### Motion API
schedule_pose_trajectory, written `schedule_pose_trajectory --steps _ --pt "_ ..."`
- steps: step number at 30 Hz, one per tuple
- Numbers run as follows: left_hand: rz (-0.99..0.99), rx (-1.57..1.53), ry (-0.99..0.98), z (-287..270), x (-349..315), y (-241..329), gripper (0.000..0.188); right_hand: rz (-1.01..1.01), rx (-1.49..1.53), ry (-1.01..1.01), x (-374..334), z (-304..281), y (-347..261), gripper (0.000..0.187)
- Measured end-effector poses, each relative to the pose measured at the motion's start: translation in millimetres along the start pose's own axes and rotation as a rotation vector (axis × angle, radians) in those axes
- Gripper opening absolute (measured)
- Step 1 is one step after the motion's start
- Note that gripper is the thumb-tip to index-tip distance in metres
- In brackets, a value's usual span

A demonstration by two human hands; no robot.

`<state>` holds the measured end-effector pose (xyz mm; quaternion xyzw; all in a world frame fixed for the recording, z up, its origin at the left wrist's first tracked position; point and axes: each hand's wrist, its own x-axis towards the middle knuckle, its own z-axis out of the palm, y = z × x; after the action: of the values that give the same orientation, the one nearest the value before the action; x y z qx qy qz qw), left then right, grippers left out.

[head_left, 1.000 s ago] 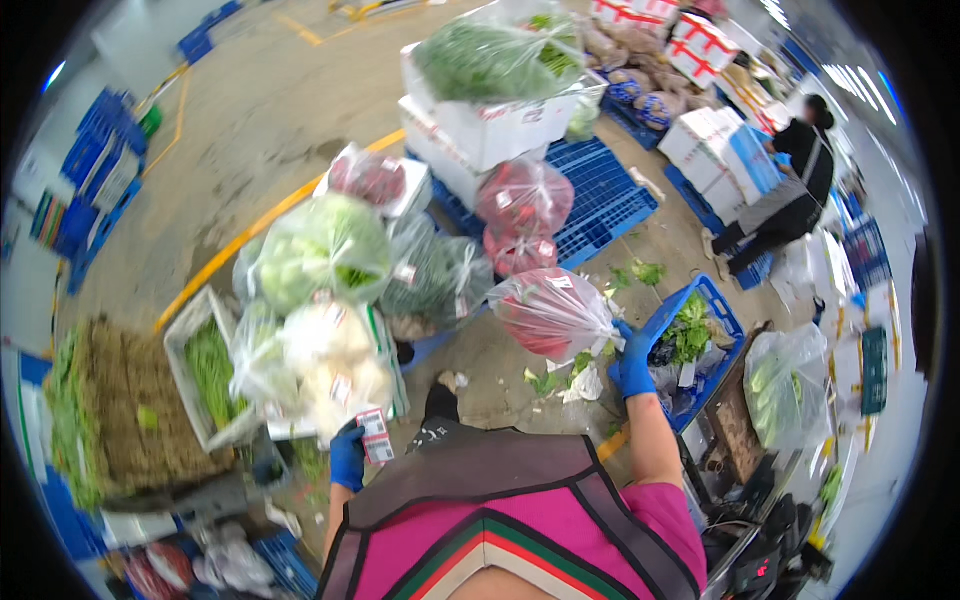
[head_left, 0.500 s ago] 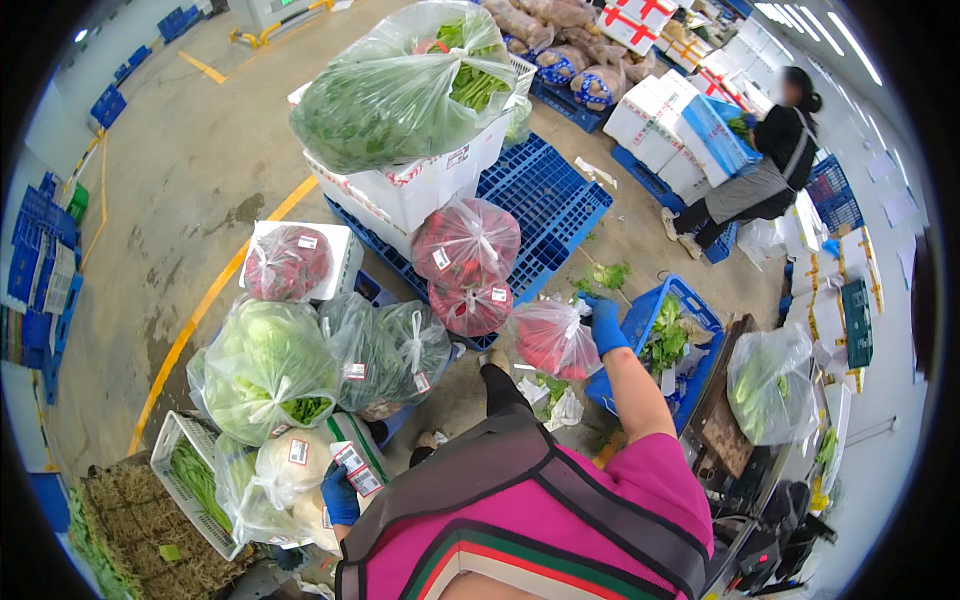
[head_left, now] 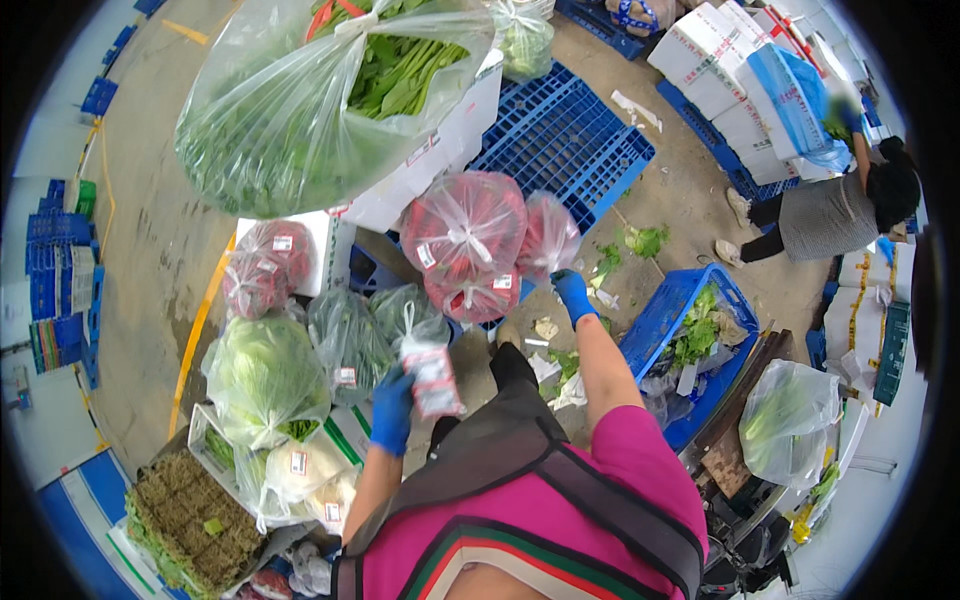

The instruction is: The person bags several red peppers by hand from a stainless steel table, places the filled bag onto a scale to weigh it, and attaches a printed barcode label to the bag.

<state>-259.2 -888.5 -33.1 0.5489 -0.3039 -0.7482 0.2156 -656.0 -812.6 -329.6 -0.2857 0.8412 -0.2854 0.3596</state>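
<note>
Apparently soft and loosely packed, the small bag of red produce (head_left: pixel 546 235) sits right of the middle of the scene, against the right side of a larger red bag (head_left: pixel 462 220) and near the blue pallet (head_left: pixel 560 140). Its contents cannot be made out clearly. It should be fairly light but floppy, sagging and swinging from whatever point holds it; the thin clear plastic is likely slippery and could tear if pinched hard, and the produce may bruise. The gathered near end looks the best place to take hold, with a palm beneath for support.

There the right hand (head_left: pixel 574 298), in a blue glove, appears closed with its fingers bunched on the plastic, though the exact grip is partly hidden. The left hand (head_left: pixel 392 410), also gloved, is partly closed, pinching blurred red-and-white labels (head_left: pixel 432 380) near the dark green bag (head_left: pixel 347 345).
</note>
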Motion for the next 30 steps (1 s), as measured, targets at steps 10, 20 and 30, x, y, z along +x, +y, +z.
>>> schedule_pose_trajectory --steps 10,20,30 --pt "0.061 0.052 -0.367 111 -17 54 0.028 -0.241 0.758 -0.261 -272 -102 -282 0.026" --pt "-0.050 0.385 -1.090 104 -192 -42 0.029 -0.161 0.824 0.810 -553 -97 -196 0.017" --pt "-0.299 0.732 -1.608 93 -428 -221 0.030 -0.066 0.991 1.438 -870 -38 -82 0.019"
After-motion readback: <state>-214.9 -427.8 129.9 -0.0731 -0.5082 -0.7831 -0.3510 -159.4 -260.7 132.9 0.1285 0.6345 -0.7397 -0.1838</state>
